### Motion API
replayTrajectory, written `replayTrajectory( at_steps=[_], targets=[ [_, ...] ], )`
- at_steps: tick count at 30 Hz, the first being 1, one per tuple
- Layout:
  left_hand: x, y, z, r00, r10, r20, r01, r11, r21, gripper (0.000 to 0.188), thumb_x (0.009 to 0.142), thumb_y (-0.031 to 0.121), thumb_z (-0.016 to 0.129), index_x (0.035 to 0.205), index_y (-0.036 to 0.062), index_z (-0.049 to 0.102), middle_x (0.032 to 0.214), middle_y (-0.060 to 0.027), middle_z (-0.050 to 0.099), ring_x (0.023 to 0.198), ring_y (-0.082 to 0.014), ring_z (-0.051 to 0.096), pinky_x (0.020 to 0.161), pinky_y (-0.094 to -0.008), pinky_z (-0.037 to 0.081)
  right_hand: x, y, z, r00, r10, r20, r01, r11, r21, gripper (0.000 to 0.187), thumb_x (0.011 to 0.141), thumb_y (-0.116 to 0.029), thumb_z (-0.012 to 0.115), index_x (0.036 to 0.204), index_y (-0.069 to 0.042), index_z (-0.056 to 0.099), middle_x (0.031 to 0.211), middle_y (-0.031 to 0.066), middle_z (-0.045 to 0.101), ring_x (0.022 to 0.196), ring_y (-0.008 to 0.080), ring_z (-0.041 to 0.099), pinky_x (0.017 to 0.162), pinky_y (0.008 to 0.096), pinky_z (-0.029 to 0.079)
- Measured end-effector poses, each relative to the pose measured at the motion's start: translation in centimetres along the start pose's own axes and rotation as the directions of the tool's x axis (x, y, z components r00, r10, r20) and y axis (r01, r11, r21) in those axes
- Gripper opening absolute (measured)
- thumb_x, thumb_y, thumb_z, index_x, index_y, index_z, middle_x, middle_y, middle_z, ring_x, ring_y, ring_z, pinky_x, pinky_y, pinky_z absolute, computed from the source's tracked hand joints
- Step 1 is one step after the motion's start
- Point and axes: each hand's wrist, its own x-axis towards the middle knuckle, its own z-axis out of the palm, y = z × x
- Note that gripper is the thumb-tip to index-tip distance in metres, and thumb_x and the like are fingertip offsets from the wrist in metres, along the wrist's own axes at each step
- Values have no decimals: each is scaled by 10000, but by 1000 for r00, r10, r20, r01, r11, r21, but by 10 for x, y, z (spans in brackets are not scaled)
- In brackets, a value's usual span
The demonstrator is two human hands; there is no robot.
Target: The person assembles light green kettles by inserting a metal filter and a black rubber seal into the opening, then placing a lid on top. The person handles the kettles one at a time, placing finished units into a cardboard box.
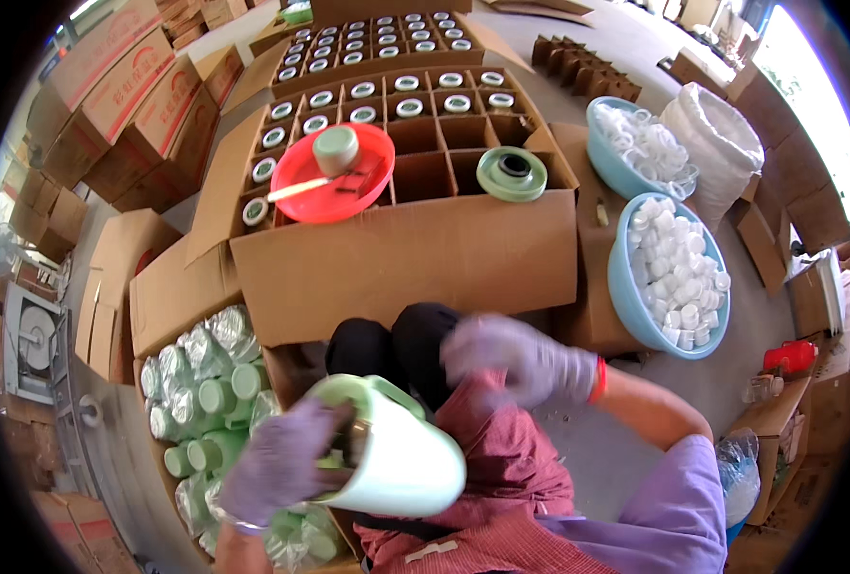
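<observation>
A pale green flask body with a handle (401, 459) lies tilted across my lap, its round mouth turned to the left. My left hand (281, 464), in a grey-purple glove, is closed on the rim at that mouth. Something dark and shiny shows inside the mouth, partly hidden by the fingers. My right hand (506, 359), also gloved, is over the dark red apron (511, 435) at my knees. It is smeared by motion, and whether it holds anything does not show.
Ahead stands a divided carton (406, 263) of capped flasks, with a red basin (315, 206) and a green ring-shaped part (511, 174) on top. Bagged green flasks fill a box (143, 392) at left. Blue basins of white caps (674, 277) and white rings (640, 148) are at right.
</observation>
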Motion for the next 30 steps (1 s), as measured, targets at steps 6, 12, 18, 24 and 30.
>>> replayTrajectory(
  at_steps=[6,12,18,24,30],
  targets=[
    [80,6,51,912,6,410,-70,988,140,495,920,502,568,998,17,632,892,-196,671,856,-349,689,757,-453,546,26,176,-152,811,399,-428,-583,501,-639,519,798,-97,647,1306,-175,578,1322,183,498,1195,382,527,1042,468,436],
    [70,-15,55,894,-94,-438,-104,907,-407,448,980,402,572,1233,33,609,925,-132,680,845,-261,696,724,-392,558,56,162,-143,879,394,-268,-475,680,-558,664,768,-108,726,1377,-203,481,1144,231,483,1098,442,532,1008,477,451],
    [111,-4,55,701,-386,-600,-409,472,-781,577,973,282,572,1447,-8,418,1385,-190,501,1232,-324,504,985,-433,448,104,11,1,905,118,-410,-221,952,-212,603,844,-192,735,1348,-16,456,1136,235,566,990,414,613,842,421,529],
    [79,-2,21,632,307,-711,-303,943,137,690,706,518,787,1265,136,654,1401,-188,516,1268,-427,477,1061,-512,399,91,-1,39,898,348,-268,-61,703,708,466,1009,-355,539,1288,18,531,1084,87,662,860,144,658,745,309,571],
    [15,-25,70,841,221,-494,-389,881,-269,644,802,538,686,1273,101,655,1288,-122,625,1181,-375,566,1031,-465,446,58,2,0,592,805,22,-746,538,392,278,945,-193,558,1095,16,664,789,80,666,709,159,675,678,301,551]
  ],
)
